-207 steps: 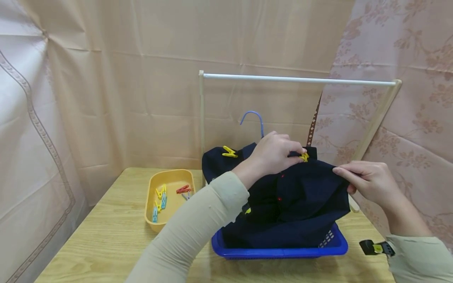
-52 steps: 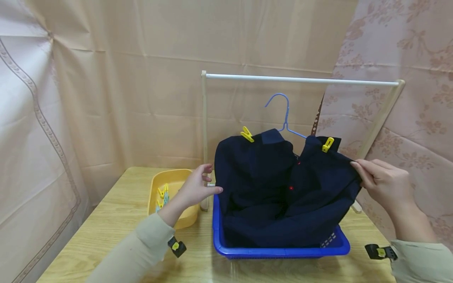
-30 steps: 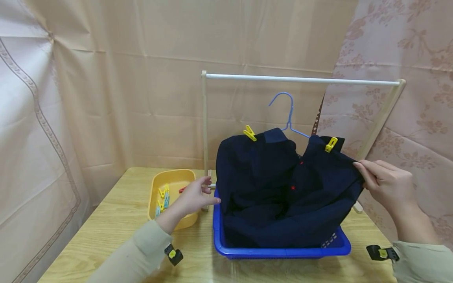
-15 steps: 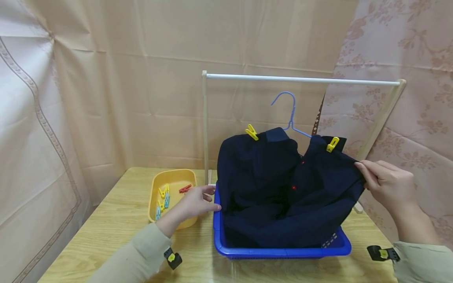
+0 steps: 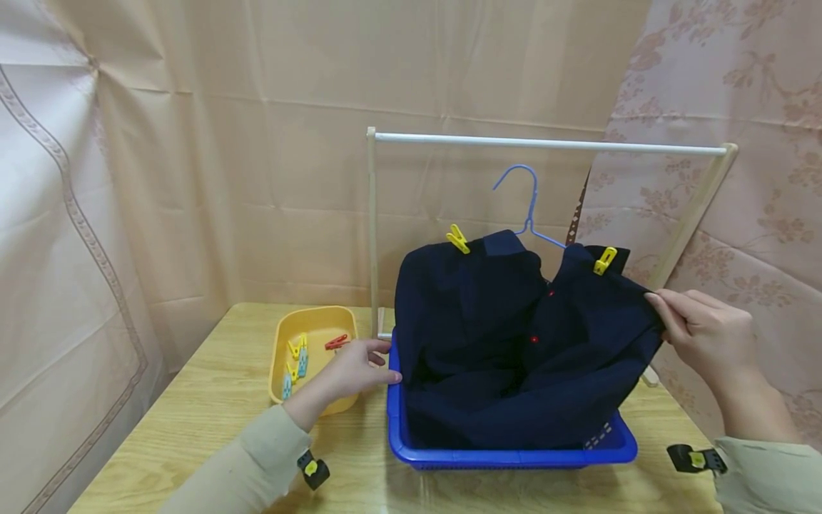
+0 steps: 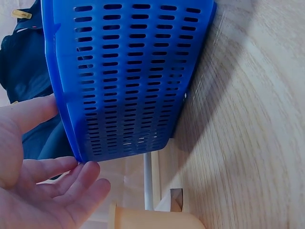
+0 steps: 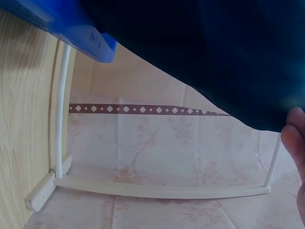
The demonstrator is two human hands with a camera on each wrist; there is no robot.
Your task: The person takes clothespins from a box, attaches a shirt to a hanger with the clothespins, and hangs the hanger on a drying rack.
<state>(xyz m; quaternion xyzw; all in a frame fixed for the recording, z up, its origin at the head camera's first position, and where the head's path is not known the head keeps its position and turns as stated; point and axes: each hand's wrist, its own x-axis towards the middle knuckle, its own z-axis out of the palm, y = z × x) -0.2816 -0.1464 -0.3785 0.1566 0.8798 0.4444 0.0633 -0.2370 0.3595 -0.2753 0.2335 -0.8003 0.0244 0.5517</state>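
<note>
A dark navy shirt (image 5: 475, 307) with red buttons is in a blue basket (image 5: 514, 458), its upper part raised above the rim. A blue hanger (image 5: 532, 200) sticks out at its collar, its hook free in the air. One yellow clothespin (image 5: 459, 239) is on the left shoulder, another yellow clothespin (image 5: 605, 261) on the right. My right hand (image 5: 709, 335) pinches the shirt's right shoulder edge between thumb and fingers. With relaxed fingers, my left hand (image 5: 353, 368) touches the basket's left rim; the left wrist view shows the thumb and fingertips (image 6: 71, 162) against it.
A yellow tray (image 5: 277, 357) holding several clothespins stands left of the basket on the wooden table (image 5: 212, 407). Behind the basket rises a rack with a white bar (image 5: 546, 143) and wooden posts. Curtains hang behind and at both sides.
My left hand has left the right clothespin, passed the shirt's left side and come down to the basket rim. The shirt and hanger have risen and shifted right. The right hand keeps its pinch.
</note>
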